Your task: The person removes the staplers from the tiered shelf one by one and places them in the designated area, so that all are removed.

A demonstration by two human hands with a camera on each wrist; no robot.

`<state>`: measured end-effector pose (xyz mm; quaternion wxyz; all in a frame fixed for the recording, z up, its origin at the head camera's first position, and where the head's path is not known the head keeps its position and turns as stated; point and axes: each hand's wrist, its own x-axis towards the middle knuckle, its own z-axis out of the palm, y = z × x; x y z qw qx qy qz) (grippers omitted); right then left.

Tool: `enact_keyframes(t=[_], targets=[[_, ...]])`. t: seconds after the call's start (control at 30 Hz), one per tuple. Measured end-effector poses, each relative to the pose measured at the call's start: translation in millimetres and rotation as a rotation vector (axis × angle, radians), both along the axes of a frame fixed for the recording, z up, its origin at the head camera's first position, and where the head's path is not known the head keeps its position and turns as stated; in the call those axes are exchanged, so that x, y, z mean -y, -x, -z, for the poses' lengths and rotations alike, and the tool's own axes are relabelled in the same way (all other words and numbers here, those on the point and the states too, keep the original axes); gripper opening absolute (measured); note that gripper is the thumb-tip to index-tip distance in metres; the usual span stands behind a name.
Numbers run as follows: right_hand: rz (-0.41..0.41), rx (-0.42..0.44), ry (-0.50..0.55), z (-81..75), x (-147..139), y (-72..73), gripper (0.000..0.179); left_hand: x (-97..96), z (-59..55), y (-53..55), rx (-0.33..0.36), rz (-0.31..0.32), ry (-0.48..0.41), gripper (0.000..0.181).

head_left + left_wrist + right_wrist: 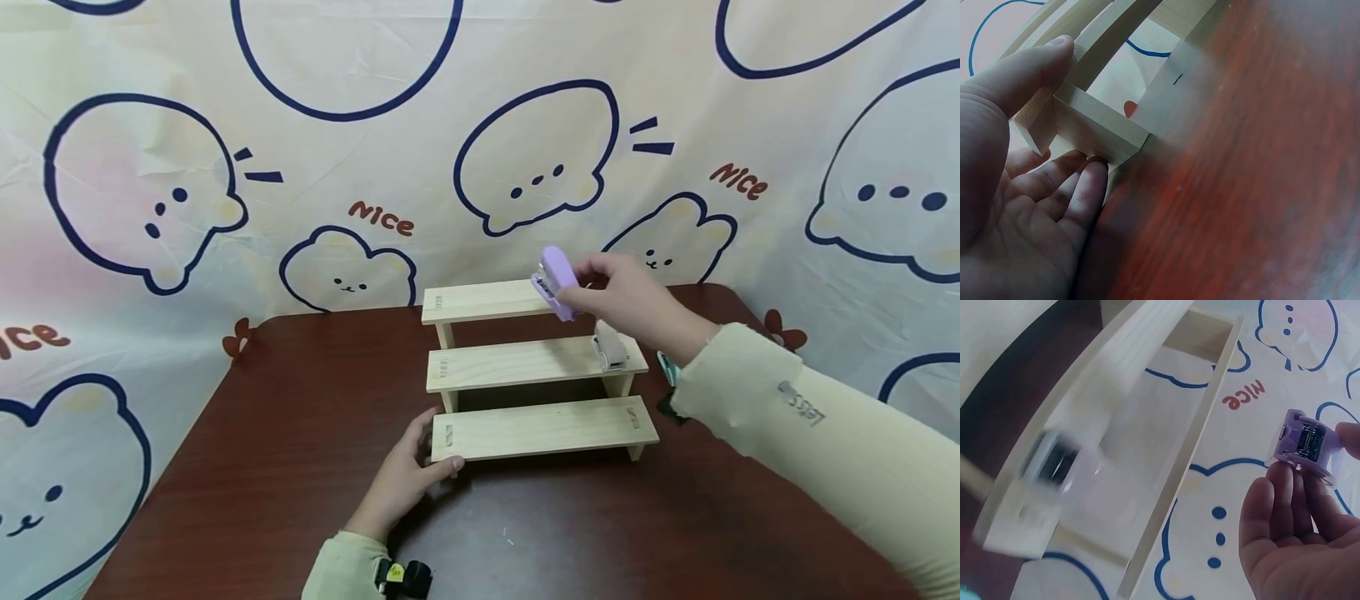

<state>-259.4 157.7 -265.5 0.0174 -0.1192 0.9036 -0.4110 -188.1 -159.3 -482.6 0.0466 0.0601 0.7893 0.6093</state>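
Note:
My right hand point(633, 296) pinches a small purple stapler point(557, 275) between thumb and fingers, above the right part of the top tier. In the right wrist view the metal inside the purple stapler point(1307, 440) faces the camera. A three-tier wooden stand point(540, 429) stands on the table. My left hand point(405, 475) grips its lowest tier at the left end. The left wrist view has the thumb point(1050, 59) on the stand's upper edge and the fingers against the end support. A whitish stapler point(611, 348) sits at the right of the middle tier.
The dark red-brown table point(322, 400) runs back to a cloth backdrop point(337, 167) with cartoon drawings. To the right of the stand, a teal object point(666, 368) and a dark object point(670, 407) are partly hidden by my right sleeve point(810, 433).

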Motion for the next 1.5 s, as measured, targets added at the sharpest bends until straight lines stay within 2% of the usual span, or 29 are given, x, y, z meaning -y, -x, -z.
enact_keyframes(t=[0.27,0.53,0.7,0.87,1.0,1.23,1.5], targets=[[0.082,-0.005,-0.036,-2.7,-40.3,-19.8,0.042,0.5,0.4,0.6,-0.002,-0.011,0.027,0.088],[0.149,0.039,-0.013,8.9,-81.3,-23.1,0.057,-1.1,-0.7,-0.2,-0.001,-0.016,0.025,0.087],[0.176,0.046,-0.009,26.5,-107.9,-16.2,0.063,0.1,0.4,-0.5,-0.003,-0.010,0.032,0.088],[0.199,0.017,-0.039,48.8,-142.2,-5.3,0.066,0.5,0.1,-0.5,-0.004,-0.010,0.037,0.088],[0.226,0.028,-0.042,67.5,-171.9,4.0,0.069,0.7,0.2,0.3,-0.005,-0.009,0.043,0.088],[0.347,0.049,-0.082,98.4,-212.5,14.2,0.073,1.4,1.9,0.8,0.003,-0.003,0.038,0.088],[0.508,0.051,-0.049,119.8,-237.4,13.6,0.073,1.2,0.9,0.3,-0.006,0.000,0.049,0.089]])
